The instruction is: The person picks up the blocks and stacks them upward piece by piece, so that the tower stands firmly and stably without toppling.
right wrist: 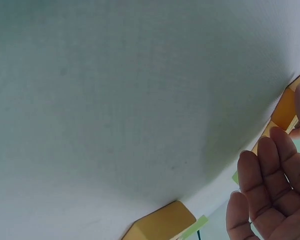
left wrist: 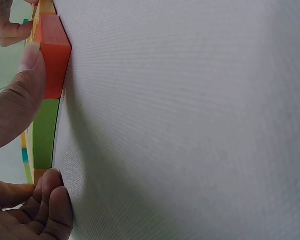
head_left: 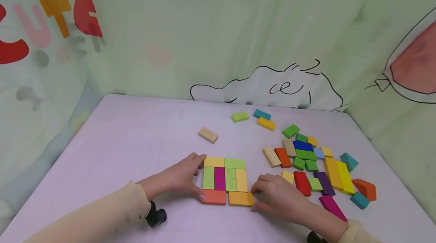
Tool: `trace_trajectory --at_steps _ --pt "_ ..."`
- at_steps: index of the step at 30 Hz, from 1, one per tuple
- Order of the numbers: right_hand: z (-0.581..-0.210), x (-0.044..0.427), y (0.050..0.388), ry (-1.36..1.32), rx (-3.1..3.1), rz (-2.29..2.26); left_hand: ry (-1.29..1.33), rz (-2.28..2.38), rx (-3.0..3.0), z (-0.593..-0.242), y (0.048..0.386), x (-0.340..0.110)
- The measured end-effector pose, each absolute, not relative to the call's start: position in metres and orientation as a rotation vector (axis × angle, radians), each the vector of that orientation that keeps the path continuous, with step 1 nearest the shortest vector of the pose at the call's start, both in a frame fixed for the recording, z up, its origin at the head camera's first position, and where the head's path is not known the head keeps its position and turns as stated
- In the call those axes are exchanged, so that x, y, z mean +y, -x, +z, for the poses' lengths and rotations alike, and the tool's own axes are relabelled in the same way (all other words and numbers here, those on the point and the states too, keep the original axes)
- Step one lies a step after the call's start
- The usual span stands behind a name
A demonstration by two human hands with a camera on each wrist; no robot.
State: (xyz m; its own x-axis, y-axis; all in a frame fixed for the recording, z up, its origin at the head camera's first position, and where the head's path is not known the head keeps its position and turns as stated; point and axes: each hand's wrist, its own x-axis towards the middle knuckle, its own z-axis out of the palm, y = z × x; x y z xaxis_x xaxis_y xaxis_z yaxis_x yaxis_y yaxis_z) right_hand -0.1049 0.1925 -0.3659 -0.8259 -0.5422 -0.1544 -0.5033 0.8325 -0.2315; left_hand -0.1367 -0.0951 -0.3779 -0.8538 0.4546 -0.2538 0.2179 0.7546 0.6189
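A flat block group lies before me in the head view: yellow block and light green block on top, four upright blocks with a magenta one in the middle, orange-red block and orange-yellow block below, a narrow gap between these two. My left hand spans the left side, its thumb touching the orange-red block, other fingertips by the top-left corner. My right hand holds the orange-yellow block by its right end between thumb and index finger; the other fingers are loosely extended.
Many coloured blocks lie at the right, among them a red block, a purple block and a blue block. Farther back are a plain wooden block and a light green block. Printed cloth hangs behind the table.
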Motion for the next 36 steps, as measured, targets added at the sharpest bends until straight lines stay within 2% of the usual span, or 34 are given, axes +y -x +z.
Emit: trace_trajectory --at_steps 36 --pt "-0.3689 0.189 0.1093 0.854 2.784 -0.311 -0.517 0.812 2.568 -0.3783 0.1389 -0.094"
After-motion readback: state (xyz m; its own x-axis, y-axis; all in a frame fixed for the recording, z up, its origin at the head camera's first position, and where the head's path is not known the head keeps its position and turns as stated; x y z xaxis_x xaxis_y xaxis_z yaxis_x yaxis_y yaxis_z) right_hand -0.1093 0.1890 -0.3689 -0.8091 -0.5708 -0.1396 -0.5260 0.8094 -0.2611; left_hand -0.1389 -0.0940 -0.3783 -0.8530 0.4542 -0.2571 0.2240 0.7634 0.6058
